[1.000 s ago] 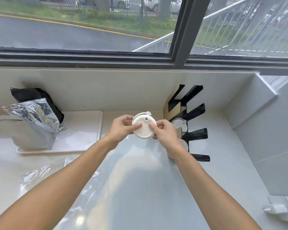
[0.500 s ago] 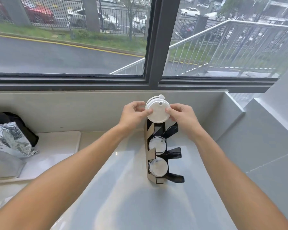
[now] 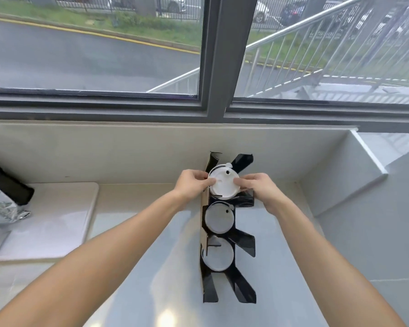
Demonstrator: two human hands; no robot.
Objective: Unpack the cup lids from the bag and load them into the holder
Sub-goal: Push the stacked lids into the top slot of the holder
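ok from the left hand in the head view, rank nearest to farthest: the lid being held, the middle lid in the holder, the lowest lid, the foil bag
1. White round plastic lid, pinched by the left hand at the black holder's top.
2. Middle white lid, just below.
3. Lowest white lid, further down the holder.
4. Crinkled silver foil bag, far left edge.

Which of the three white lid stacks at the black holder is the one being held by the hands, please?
The farthest stack, at the holder's window end: left hand and right hand pinch it. The middle and nearest stacks sit untouched.

White tray [image 3: 57, 223] on counter [image 3: 151, 267], left; crumpled foil bag [image 3: 0, 208] and black bag [image 3: 7, 182] at its edge.
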